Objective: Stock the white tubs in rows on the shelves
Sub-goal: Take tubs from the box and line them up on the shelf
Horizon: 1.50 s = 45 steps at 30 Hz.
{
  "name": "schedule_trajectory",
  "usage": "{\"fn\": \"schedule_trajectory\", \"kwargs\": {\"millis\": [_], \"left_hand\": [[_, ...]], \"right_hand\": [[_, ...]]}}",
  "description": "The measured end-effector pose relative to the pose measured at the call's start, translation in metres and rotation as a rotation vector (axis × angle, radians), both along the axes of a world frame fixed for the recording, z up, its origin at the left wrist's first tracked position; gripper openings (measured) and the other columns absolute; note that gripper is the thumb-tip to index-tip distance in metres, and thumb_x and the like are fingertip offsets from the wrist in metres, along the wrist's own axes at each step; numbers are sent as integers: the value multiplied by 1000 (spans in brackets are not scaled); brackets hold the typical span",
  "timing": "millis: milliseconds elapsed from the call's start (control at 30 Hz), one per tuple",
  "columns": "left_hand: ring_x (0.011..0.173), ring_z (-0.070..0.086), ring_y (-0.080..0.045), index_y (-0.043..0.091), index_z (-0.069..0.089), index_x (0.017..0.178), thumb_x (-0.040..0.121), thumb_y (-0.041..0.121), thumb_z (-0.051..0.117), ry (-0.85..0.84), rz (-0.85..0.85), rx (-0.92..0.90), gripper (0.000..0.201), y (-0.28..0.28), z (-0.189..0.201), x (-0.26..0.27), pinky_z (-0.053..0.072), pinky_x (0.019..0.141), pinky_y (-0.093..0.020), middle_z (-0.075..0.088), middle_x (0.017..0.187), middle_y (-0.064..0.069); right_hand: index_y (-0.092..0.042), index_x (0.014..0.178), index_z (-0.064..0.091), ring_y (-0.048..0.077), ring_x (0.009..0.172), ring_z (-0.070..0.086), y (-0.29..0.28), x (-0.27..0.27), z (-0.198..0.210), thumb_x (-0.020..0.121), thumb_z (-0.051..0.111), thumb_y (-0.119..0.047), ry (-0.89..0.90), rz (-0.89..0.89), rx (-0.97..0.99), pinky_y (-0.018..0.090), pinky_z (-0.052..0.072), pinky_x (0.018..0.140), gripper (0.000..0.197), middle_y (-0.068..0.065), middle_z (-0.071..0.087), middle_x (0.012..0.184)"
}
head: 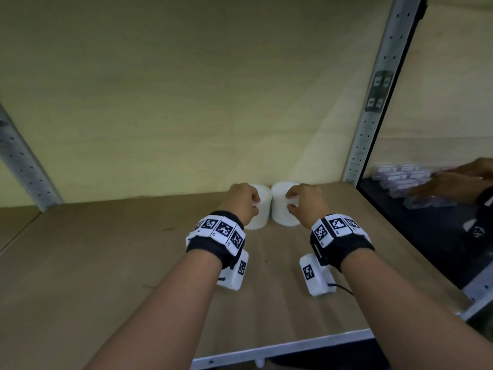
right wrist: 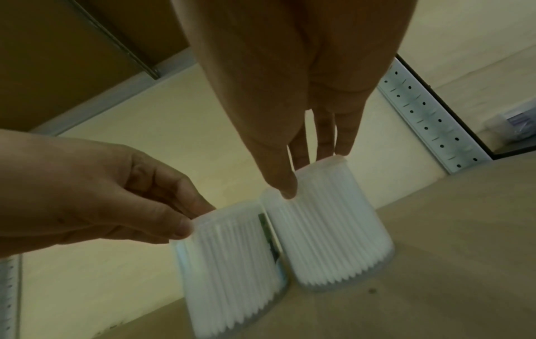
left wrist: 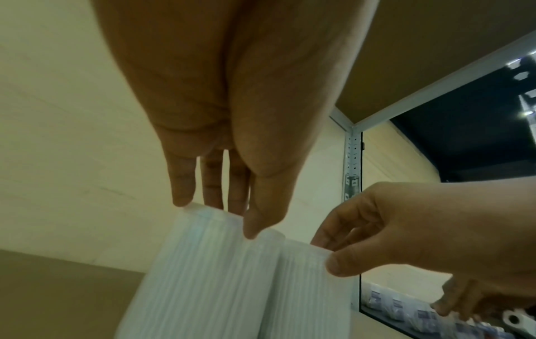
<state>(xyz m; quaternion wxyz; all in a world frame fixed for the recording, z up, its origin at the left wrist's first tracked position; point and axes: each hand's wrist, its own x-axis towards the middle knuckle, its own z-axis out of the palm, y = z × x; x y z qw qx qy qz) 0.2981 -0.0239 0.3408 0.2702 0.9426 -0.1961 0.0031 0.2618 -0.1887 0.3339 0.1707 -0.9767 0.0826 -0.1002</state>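
Observation:
Two white ribbed tubs stand upside down and side by side on the wooden shelf (head: 133,263), close to the back panel. My left hand (head: 254,202) pinches the top rim of the left tub (head: 262,212) with thumb and fingertips. My right hand (head: 290,201) pinches the top rim of the right tub (head: 278,209) the same way. In the left wrist view my left hand (left wrist: 217,218) sits on the left tub (left wrist: 203,275), with the right tub (left wrist: 313,293) touching it. In the right wrist view my right hand (right wrist: 316,172) holds the right tub (right wrist: 327,224) beside the left tub (right wrist: 232,263).
Perforated metal uprights stand at the shelf's back right (head: 373,124) and left (head: 21,161). The back panel (head: 186,102) is just behind the tubs. In the neighbouring bay on the right another person's hand (head: 458,180) rests on wrapped packets (head: 400,177). A metal lip (head: 280,348) edges the shelf front.

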Motion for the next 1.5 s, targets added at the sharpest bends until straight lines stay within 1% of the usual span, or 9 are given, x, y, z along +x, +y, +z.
{"fn": "schedule_trajectory", "kwargs": {"millis": [200, 500, 700, 767, 833, 900, 1033, 1167, 1500], "left_hand": [[113, 59, -24, 4, 65, 114, 87, 2, 60, -36, 2, -15, 28, -15, -4, 35, 43, 94, -25, 63, 123, -11], [114, 56, -27, 4, 65, 115, 87, 0, 57, -79, 17, -34, 29, -27, -12, 71, 45, 97, -31, 62, 121, -14], [106, 60, -29, 3, 66, 110, 86, -2, 56, -90, 9, -26, 27, -31, -13, 78, 46, 89, -29, 64, 116, -16], [109, 60, -29, 3, 66, 113, 87, -2, 55, -86, 3, -11, 28, -30, -11, 77, 46, 92, -30, 63, 117, -15], [117, 56, -29, 5, 61, 122, 90, 2, 52, -52, -31, 84, 33, -29, -3, 73, 43, 98, -30, 59, 127, -15], [127, 49, -27, 9, 52, 134, 91, 11, 56, -19, -70, 212, 43, -26, 9, 68, 39, 103, -30, 50, 140, -12], [135, 39, -25, 11, 37, 143, 90, 18, 59, 45, -85, 263, 58, -15, 28, 41, 35, 107, -31, 37, 149, -9], [131, 43, -24, 10, 39, 141, 89, 19, 61, 117, -65, 274, 58, 7, 26, -6, 37, 105, -29, 39, 146, -9], [125, 50, -21, 13, 48, 134, 88, 22, 60, 117, 11, 162, 49, 87, 9, -156, 41, 102, -30, 49, 139, -5]], "right_hand": [[-12, 125, 61, 26, 120, 53, -11, 39, -3, 92, 55, -12, 1, -7, -20, 32, 44, 99, 34, 7, 61, 129], [-17, 127, 58, 25, 118, 55, -19, 75, -6, 93, 51, -14, -14, -20, -63, 31, 45, 93, 35, 4, 60, 130], [-15, 127, 57, 26, 116, 56, -19, 85, -4, 91, 51, -10, 15, -22, -65, 31, 45, 91, 37, 7, 60, 129], [-14, 131, 53, 27, 120, 54, -16, 83, 0, 91, 50, -11, 80, -14, -79, 32, 43, 98, 40, 8, 57, 132], [-15, 136, 46, 25, 129, 48, -13, 78, 5, 90, 52, -19, 162, -1, -114, 38, 32, 113, 46, 6, 51, 139], [-17, 140, 40, 25, 135, 41, -10, 69, 8, 90, 53, -26, 212, -12, -129, 44, 21, 119, 52, 3, 44, 145], [-10, 136, 42, 28, 129, 45, -4, 43, 13, 88, 57, -20, 130, 14, -17, 37, 36, 108, 50, 8, 42, 144], [-7, 127, 50, 27, 119, 51, 3, 5, 23, 88, 59, -18, 73, 68, 43, 31, 41, 95, 41, 11, 50, 132], [-16, 126, 52, 27, 115, 55, 66, -131, 6, 85, 57, -23, 75, 217, 78, 38, 48, 97, 41, 8, 55, 130]]}}
